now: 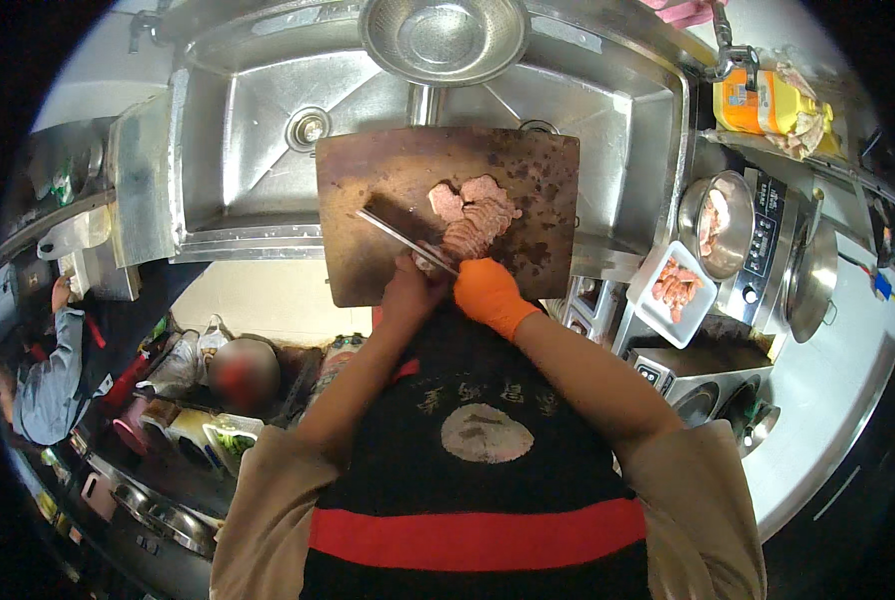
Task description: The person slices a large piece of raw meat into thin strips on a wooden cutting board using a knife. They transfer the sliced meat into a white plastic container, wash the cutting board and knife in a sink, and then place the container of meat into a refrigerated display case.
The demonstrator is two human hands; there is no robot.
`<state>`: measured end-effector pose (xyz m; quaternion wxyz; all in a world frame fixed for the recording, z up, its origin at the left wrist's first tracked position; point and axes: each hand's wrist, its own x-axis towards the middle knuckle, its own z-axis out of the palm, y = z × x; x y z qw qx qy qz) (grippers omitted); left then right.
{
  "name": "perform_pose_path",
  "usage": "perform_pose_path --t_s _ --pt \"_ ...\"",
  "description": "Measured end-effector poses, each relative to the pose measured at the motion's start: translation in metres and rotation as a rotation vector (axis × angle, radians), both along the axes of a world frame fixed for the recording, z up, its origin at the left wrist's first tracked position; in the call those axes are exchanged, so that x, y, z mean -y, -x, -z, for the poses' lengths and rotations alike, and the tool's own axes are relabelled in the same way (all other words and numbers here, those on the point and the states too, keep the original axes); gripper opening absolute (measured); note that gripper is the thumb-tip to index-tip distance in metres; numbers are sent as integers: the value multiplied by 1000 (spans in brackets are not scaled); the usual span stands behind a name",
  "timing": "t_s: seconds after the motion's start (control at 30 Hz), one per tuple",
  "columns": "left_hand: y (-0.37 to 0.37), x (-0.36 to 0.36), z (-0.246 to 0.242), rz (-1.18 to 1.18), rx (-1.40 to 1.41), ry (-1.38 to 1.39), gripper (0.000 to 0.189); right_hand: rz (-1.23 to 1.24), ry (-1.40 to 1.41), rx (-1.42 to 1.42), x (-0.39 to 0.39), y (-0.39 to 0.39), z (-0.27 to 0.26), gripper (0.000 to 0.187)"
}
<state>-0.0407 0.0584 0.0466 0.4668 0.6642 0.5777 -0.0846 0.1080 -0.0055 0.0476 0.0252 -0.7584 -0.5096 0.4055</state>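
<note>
A dark, stained cutting board (pixel 372 169) lies across the front of a steel sink. My right hand (pixel 492 296), in an orange glove, grips the handle end of a kitchen knife (pixel 395 234). Its blade is seen nearly edge-on, slanting up to the left and casting a shadow on the board. My bare left hand (pixel 408 289) presses on a piece of meat (pixel 425 261) close against the blade, and my fingers partly hide it. Beyond the blade, overlapping meat slices (pixel 474 229) lie in a row, with wider slices (pixel 447 201) at their far end.
A steel colander (pixel 447 34) sits at the sink's (pixel 267 172) far edge. To the right are a white tray of meat pieces (pixel 676 289), a steel bowl (pixel 717 225) with meat, and an induction cooker (pixel 759 247). Another person (pixel 54 382) works at far left.
</note>
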Motion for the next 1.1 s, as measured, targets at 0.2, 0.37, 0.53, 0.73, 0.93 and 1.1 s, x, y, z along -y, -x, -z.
perform_pose_path --t_s 0.2,0.37,0.53,0.73,0.93,1.1 --pt "19 3 -8 43 -62 -83 69 192 -133 -128 24 -18 -21 22" --pt "21 13 -2 72 -44 -178 65 220 -226 -150 51 -12 -31 21" --pt "27 20 2 26 55 -239 61 156 -212 -144 65 -12 -37 19" --pt "39 8 14 -10 241 -510 36 109 -154 -214 69 -27 -35 20" --pt "56 1 41 -526 406 297 49 54 -90 -260 81 -32 -54 22" --pt "49 11 26 -597 360 113 52 86 -89 -272 90 -30 -47 22"
